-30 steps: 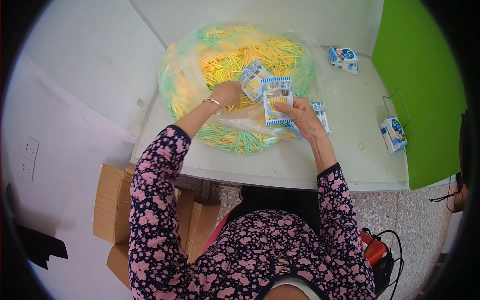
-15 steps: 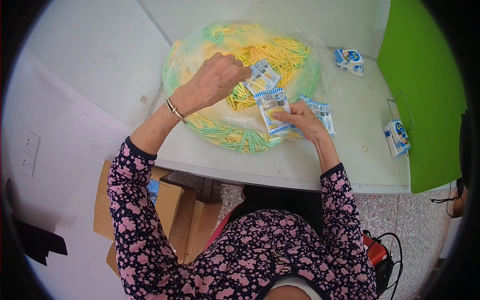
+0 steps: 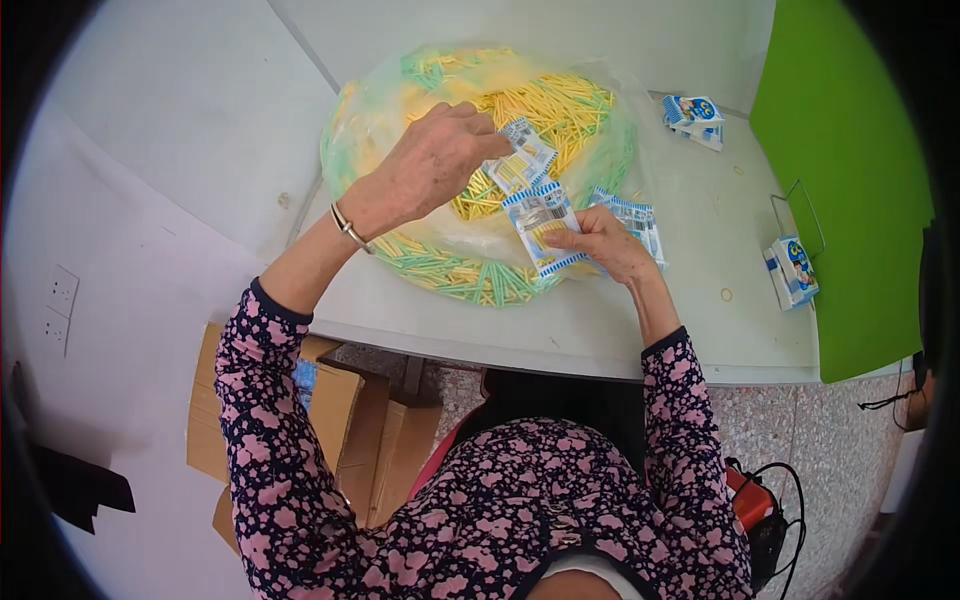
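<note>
A large clear plastic bag (image 3: pixel 600 75) lies spread on the table, full of short thin yellow and green sticks (image 3: pixel 555 105). My right hand (image 3: pixel 612 245) grips a small blue-and-white packet (image 3: pixel 540 213), thumb on its front. Yellow sticks show through the packet's window. Over the bag, my left hand (image 3: pixel 445 160) is closed, its fingertips at the edge of another packet (image 3: pixel 525 160) above the sticks. Whatever lies between those fingertips is hidden. More packets (image 3: pixel 638 225) lie beside and partly behind my right hand.
Packets (image 3: pixel 694 120) lie at the table's far right; another bundle (image 3: pixel 793 272) sits by a wire stand (image 3: pixel 800 215) against the green panel (image 3: pixel 840 200). A rubber band (image 3: pixel 727 295) lies on the white table (image 3: pixel 690 340). Below left stands an open cardboard box (image 3: pixel 335 425).
My left hand has shifted slightly right, its fingertips now nearer the upper packet. The packet in my right hand has moved slightly left and down.
</note>
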Demonstrator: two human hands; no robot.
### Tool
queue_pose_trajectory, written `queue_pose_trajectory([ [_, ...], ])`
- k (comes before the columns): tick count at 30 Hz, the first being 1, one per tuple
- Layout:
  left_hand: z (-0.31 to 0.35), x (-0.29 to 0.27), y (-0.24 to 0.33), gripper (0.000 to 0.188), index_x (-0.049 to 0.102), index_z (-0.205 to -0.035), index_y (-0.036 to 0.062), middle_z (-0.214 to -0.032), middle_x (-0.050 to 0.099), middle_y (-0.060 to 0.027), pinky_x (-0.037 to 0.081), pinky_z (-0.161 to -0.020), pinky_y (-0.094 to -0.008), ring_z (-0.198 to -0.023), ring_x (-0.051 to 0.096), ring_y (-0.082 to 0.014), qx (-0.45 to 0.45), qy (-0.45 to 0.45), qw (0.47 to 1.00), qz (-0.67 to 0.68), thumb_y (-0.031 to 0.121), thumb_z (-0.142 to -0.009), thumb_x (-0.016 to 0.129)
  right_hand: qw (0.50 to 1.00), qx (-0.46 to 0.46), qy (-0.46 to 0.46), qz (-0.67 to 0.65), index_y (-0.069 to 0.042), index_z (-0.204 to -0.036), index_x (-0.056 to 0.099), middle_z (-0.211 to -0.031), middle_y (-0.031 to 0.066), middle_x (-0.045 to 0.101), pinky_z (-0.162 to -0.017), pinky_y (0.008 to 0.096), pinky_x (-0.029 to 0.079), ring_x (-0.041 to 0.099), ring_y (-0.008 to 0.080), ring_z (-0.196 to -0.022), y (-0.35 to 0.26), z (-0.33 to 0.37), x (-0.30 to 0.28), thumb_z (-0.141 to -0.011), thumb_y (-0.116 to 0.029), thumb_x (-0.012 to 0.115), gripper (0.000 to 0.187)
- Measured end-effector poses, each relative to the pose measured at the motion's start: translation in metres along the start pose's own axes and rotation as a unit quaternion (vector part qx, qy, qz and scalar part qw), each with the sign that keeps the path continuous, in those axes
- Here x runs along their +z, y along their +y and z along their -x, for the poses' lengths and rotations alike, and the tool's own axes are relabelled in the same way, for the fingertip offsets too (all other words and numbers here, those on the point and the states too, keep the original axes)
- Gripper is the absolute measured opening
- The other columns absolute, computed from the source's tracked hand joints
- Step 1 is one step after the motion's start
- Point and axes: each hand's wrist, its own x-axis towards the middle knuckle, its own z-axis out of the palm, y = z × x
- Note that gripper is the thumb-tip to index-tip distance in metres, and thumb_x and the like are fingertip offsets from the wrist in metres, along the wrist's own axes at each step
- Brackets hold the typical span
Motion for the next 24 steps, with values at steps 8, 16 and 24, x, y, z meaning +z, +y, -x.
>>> queue_pose_trajectory([
  [8, 0.0, 0.012, 0.012, 0.017, 0.06, -0.084, 0.0049, -0.075, 0.054, -0.0063, 0.043, -0.069, -0.0342, -0.078, 0.053, -0.0219, 0.026, -0.021, 0.999, 0.022, -0.001, -0.07, 0.053, 1.0, -0.001, -0.007, -0.012, 0.003, -0.087, 0.067, -0.077, 0.0026, 0.065, -0.06, 0.0191, 0.042, 0.055, 0.0048, -0.067, -0.008, 0.002, 0.008, -0.078, -0.017, 0.068, 0.022],
  [16, 0.007, 0.036, 0.049, 0.029, 0.052, -0.104, -0.0027, -0.089, 0.057, -0.0172, 0.044, -0.079, -0.0398, -0.092, 0.053, -0.0325, -0.15, -0.02, 0.944, 0.294, 0.0, -0.075, 0.054, 0.999, -0.029, -0.013, -0.04, 0.0, -0.088, 0.067, -0.076, 0.0, 0.064, -0.057, 0.019, 0.04, 0.053, 0.0042, -0.064, -0.006, 0.004, 0.009, -0.079, -0.021, 0.068, 0.023],
  [24, 0.003, 0.072, 0.017, 0.032, 0.048, -0.111, 0.0022, -0.09, 0.059, -0.0173, 0.047, -0.072, -0.0367, -0.078, 0.059, -0.0307, -0.154, 0.043, 0.931, 0.327, 0.006, -0.08, 0.053, 0.997, -0.047, 0.056, -0.005, -0.001, -0.088, 0.065, -0.073, -0.0036, 0.057, -0.06, 0.0201, 0.039, 0.048, 0.0043, -0.064, -0.019, 0.009, 0.005, -0.081, -0.02, 0.064, 0.02],
])
